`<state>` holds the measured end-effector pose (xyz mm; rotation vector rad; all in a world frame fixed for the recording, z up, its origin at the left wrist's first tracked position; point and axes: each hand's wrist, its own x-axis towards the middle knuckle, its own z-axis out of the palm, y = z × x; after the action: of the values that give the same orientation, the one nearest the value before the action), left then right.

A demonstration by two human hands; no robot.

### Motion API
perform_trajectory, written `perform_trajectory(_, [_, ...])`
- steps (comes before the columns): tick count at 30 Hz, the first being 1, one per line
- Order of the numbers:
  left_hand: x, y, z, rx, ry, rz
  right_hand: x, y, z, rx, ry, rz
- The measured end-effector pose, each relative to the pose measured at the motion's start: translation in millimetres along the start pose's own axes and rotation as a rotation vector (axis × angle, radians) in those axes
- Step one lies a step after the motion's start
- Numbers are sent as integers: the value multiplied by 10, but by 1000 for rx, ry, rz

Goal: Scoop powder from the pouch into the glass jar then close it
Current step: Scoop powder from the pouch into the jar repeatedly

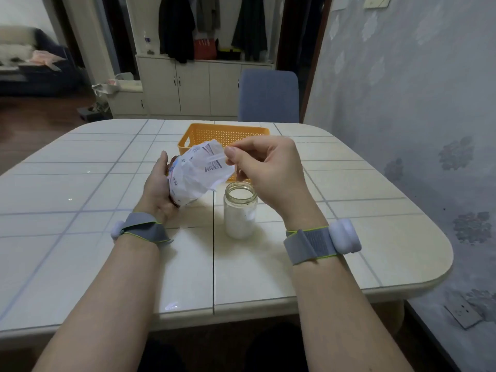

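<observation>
Two hands work above the middle of a table whose pale top is marked in a grid of grey lines, with rounded corners. The left hand curls round the lower end of the pouch and holds it off the tabletop. The pouch is thin, crinkled white plastic with printed text, and its long axis runs from 7 o'clock at the palm up to 1 o'clock, where its crumpled mouth points toward the other hand. The right hand pinches the scoop between thumb and fingertips. It is a slim stick of clear plastic, and its handle slants from 2 o'clock at the fingers down toward 8 o'clock into the pouch's mouth. Its bowl is hidden inside, so any load cannot be told.

At 5 o'clock from the pouch, just under the right hand, the glass jar stands upright on the table. It is a clear cylinder with a threaded neck, its mouth open to the ceiling, and white powder fills most of it.

An orange plastic basket with lattice walls sits at 12 o'clock behind the hands, and a blue upholstered chair stands beyond the far edge. Both wrists carry grey woven wristbands with white pods.
</observation>
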<state>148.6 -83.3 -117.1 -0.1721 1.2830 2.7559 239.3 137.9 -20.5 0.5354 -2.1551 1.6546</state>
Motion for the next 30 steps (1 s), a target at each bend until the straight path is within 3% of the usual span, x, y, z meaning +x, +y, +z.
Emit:
perform_trajectory(4, [-26,-7,70,-64,-10,73,7,14,183,-198,44,-70])
perform_trajectory(9, [-43,14,75,-90,-31,101,60,23,298,-177,89,6])
perform_trajectory(19, [-56,6,118,122,-26,93,326,-114,486,-323,153,-99])
perform_trajectory(26, [-28,17,89,-61,3,42,513,-175,549,-266,287,-121])
perform_trajectory(30, [10,-15,83,150,50,-8,543,-174,593,-223,364,-119])
